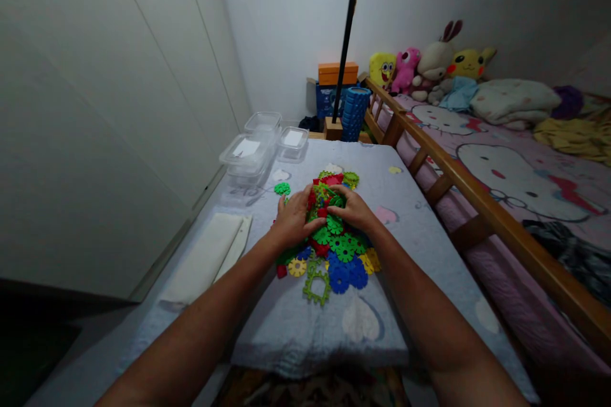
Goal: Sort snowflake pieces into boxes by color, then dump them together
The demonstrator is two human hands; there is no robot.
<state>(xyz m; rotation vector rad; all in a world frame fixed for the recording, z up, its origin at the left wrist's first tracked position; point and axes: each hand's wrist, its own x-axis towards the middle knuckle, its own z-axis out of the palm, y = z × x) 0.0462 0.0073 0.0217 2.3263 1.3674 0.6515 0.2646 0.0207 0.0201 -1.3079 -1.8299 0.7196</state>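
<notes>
A heap of plastic building pieces (344, 247) lies on the cloth-covered table, mostly notched discs in green, blue, yellow and red. My left hand (296, 219) rests against the heap's left side, fingers stretched out and thumb pointing inward. Opposite it, my right hand (354, 208) curls its fingers and thumb around green notched discs (337, 201) on top. A small red piece (323, 212) shows between the hands. At the near edge lie a lime square frame piece (317, 287) and blue discs (340, 278). One green disc (282, 188) lies apart, beyond my left hand.
Clear plastic containers (248, 152) stand at the table's far left, with a smaller lidded box (293, 138) beside them. A folded white pouch (207, 254) lies along the left side. A wooden bed rail (439, 172) runs on the right; a black pole (348, 32) rises behind the table.
</notes>
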